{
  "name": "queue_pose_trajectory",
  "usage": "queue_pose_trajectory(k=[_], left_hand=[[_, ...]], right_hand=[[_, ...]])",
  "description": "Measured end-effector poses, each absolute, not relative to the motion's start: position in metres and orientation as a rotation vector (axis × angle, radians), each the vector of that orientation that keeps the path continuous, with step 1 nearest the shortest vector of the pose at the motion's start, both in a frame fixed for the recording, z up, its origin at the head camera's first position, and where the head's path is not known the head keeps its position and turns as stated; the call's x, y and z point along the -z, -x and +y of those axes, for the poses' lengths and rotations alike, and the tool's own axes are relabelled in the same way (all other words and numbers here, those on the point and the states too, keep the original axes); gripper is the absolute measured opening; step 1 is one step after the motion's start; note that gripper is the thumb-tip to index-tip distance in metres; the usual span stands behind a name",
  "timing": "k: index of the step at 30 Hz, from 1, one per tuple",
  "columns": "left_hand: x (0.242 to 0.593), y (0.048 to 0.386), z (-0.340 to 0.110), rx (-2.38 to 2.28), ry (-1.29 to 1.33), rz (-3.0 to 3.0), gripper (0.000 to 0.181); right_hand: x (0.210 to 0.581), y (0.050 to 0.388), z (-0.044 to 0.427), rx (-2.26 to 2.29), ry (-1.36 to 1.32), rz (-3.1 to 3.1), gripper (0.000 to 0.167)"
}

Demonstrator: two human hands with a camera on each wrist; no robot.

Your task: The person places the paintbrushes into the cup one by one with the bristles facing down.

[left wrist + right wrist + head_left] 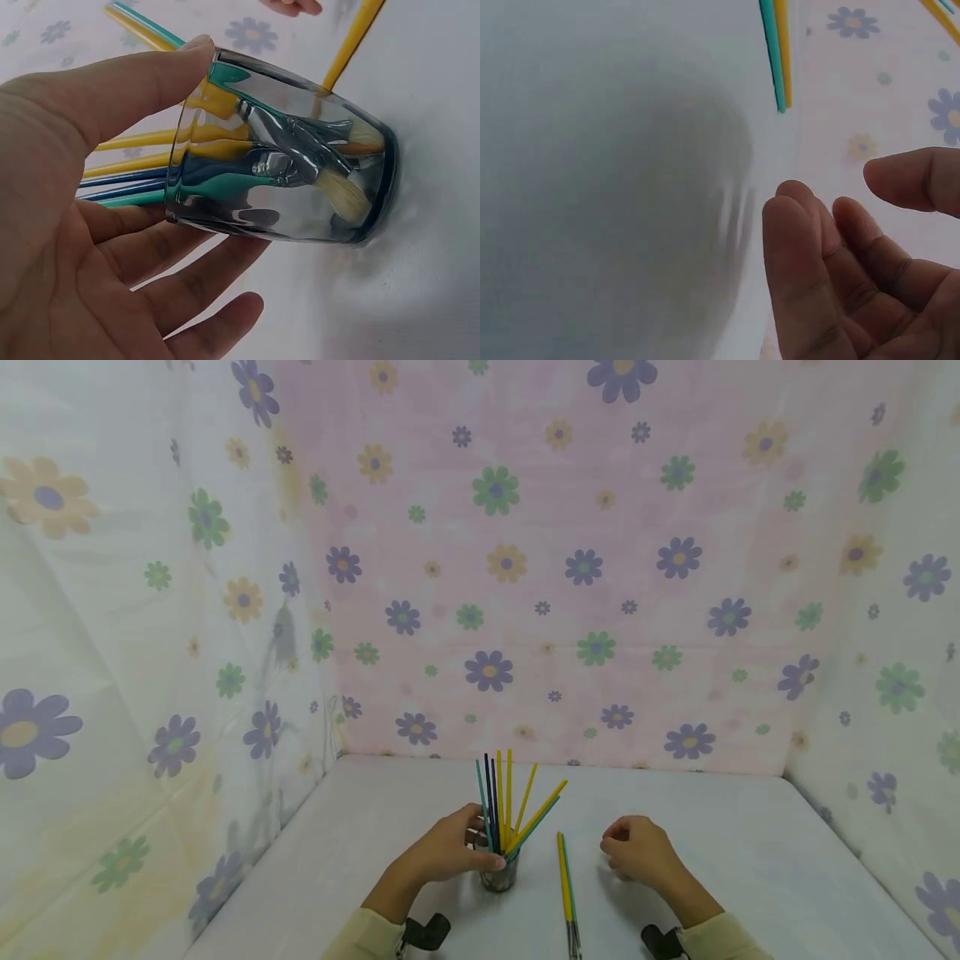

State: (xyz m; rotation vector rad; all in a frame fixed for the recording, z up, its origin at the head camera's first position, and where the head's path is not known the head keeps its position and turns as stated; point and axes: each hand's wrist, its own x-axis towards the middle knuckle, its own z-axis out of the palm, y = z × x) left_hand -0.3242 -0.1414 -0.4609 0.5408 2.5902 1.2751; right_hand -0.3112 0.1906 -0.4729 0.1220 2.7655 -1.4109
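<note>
A clear drinking glass (498, 881) stands upright on the table, with several paintbrushes (509, 793) in it, bristles down. Their handles are yellow, dark blue and teal. My left hand (447, 847) holds the glass from its left side; in the left wrist view the thumb lies at the rim and the fingers pass along the opposite side. To the right, two paintbrushes (564, 877), one yellow and one teal, lie side by side on the table. My right hand (642, 853) hovers right of them, fingers loosely bent, thumb apart from the fingertips in the right wrist view, holding nothing.
The white tabletop (750, 860) is enclosed by a flowered pink cloth (540, 527) at the back and pale flowered cloths on both sides. A dark wrist mount (426, 932) sits at the left sleeve, and another (662, 942) at the right sleeve.
</note>
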Motion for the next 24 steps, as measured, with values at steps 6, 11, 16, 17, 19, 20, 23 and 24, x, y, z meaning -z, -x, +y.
queue_pose_trajectory(k=[6,11,16,17,19,20,23,24], left_hand=[[0.457,0.322,-0.139,-1.291,-0.51,2.596,0.067],[0.454,0.32,-0.139,-1.298,-0.492,2.604,0.068],[0.457,0.322,-0.14,-1.3,-0.449,2.627,0.068],[0.457,0.322,-0.14,-1.303,-0.444,2.632,0.068],[0.458,0.322,-0.141,-1.299,-0.437,2.646,0.067],[0.458,0.322,-0.141,-1.302,-0.435,2.648,0.066],[0.458,0.322,-0.141,-1.308,-0.436,2.653,0.065],[0.458,0.322,-0.14,-1.307,-0.435,2.655,0.065]], right_hand=[[0.475,0.312,0.197,1.334,-0.21,2.711,0.013],[0.478,0.314,0.195,1.241,-0.24,2.699,0.017],[0.48,0.316,0.187,1.17,-0.239,2.69,0.021],[0.48,0.316,0.185,1.161,-0.236,2.686,0.021],[0.481,0.317,0.18,1.151,-0.224,2.682,0.021],[0.481,0.317,0.178,1.145,-0.223,2.68,0.021],[0.481,0.317,0.171,1.128,-0.229,2.679,0.021],[0.481,0.317,0.168,1.123,-0.231,2.682,0.022]])
